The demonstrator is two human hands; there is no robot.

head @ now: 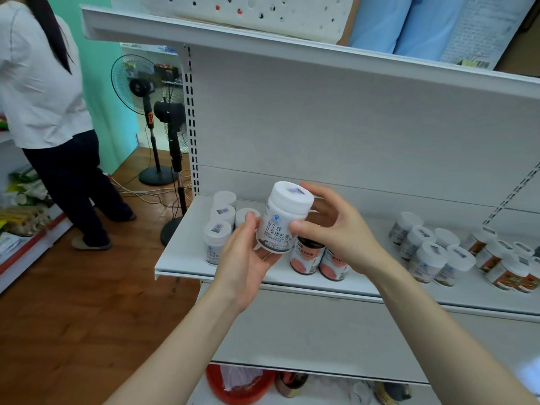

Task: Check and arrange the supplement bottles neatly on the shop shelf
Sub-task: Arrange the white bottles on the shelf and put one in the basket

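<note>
A: Where's the white bottle point(285, 217)?
B: In the air, just above the front of the middle shelf point(187, 258). Tilted a bit, cap uppermost, label w/ dark print facing the camera.
A: Hands?
B: Both on it. Left hand point(248, 255) cups it from below-left, fingers curled under the base, thumb on the side. Right hand point(336, 229) grips from the right: thumb pressed on the label, fingers wrapped behind, near the cap.
A: Right under it?
B: Two pink-label bottles point(306, 255) w/ dark caps, upright, side by side, partly hidden by the held one & the right hand.
A: Left of those?
B: Small cluster of white-cap bottles point(217, 242), upright, packed close at the shelf's left end.
A: Right side?
B: Bigger bunch of white jars point(429, 258), then orange-label bottles point(508, 276) at the far right, crowded together, well apart from the pink pair.
A: Beyond that?
B: Upper shelf point(263, 45) carries blue packs point(409, 21). Bottom level: red basin point(233, 390). Off to the left on the wood floor point(73, 317): two standing fans point(137, 83), cables point(140, 191), a person point(38, 83) in white top & dark trousers.
</note>
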